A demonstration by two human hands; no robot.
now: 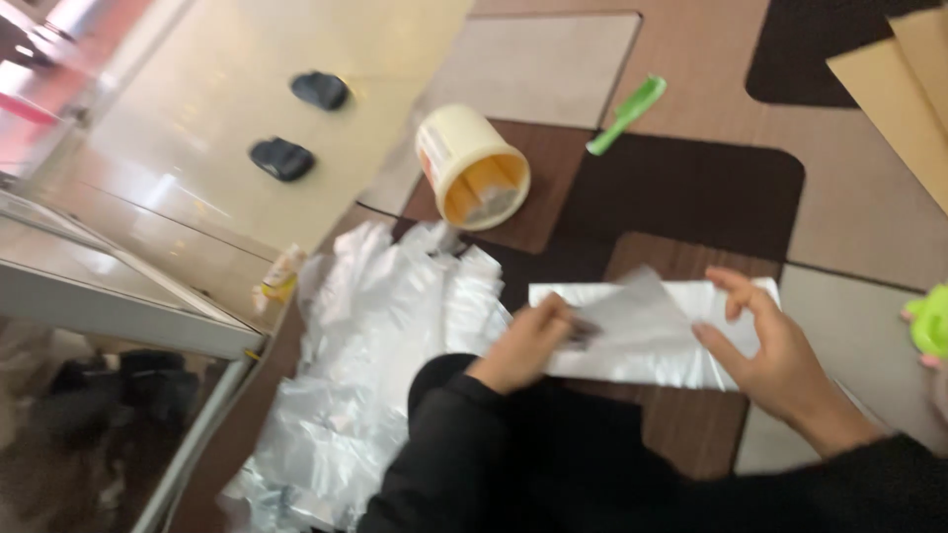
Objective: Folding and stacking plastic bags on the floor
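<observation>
So the person is sitting on a patchwork carpet (pixel 691 188) in browns and beiges, working a clear plastic bag (pixel 681 336) that lies flat on the floor right in front of them. Left hand (pixel 528 341) is pinching the bag's left end, fingers closed on the film, maybe with something small and dark tucked under them, too blurry to say. Right hand (pixel 765 345) is spread open with the fingers arched over the bag's right end, fingertips touching or just above it; that grip is loose, not clamped on anything. One corner of the film is lifted up between the two hands.

To the left there's a big crumpled pile of plastic bags (pixel 365 375), touching the flat one's left side. Beyond that, a cream tub (pixel 472 166) tipped on its side with its mouth facing the camera, a green comb (pixel 627 114) further back, two dark lumps (pixel 296 123) on the pale floor, and some cardboard (pixel 908 89) top right. Something lime green (pixel 930 321) peeks in at the right edge.

What I'd worry about: that film is slippery and thin, so with the right hand barely holding, the bag could slide or bunch up. The lifted flap could also fold crooked.
</observation>
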